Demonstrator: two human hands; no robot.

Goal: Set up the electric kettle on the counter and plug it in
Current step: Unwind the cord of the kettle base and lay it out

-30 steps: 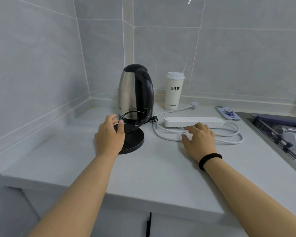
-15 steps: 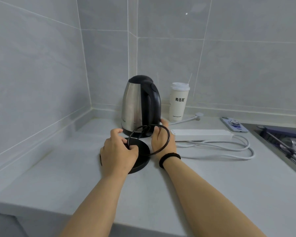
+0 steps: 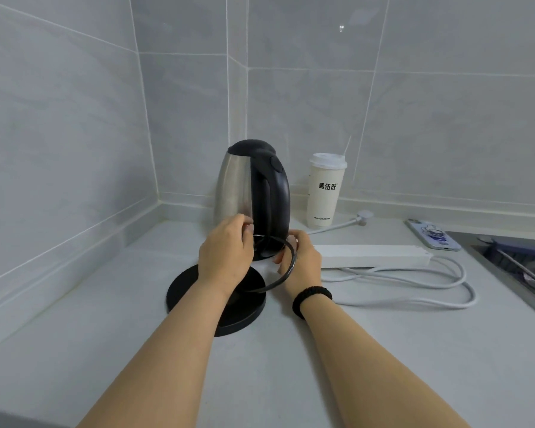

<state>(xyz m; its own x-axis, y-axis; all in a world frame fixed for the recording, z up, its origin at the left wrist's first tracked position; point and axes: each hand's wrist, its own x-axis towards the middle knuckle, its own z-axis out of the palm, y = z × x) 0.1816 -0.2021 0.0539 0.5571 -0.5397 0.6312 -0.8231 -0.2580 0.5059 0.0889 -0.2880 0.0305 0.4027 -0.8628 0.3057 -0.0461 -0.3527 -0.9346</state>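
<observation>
While both hands work the coiled cord above the base, I read the moment so:

Left grip: my left hand (image 3: 226, 254) has its fingers curled on the black cord (image 3: 286, 270) near the kettle's foot.
Right grip: my right hand (image 3: 300, 264) pinches the same loop from the other side.
Kettle: the kettle (image 3: 252, 196) stands upright on the table (image 3: 383, 350) in the corner, its long axis vertical, handle facing me and slightly right; it is off its base.
Base: the base (image 3: 183, 291) lies flat just in front of the kettle.
Power strip: the power strip (image 3: 374, 256) lies just right, long axis running left-right.
Doing it well: I judge the loop should be uncoiled fully, without dragging the base, and the plug end freed toward the strip; I cannot see the plug.
</observation>
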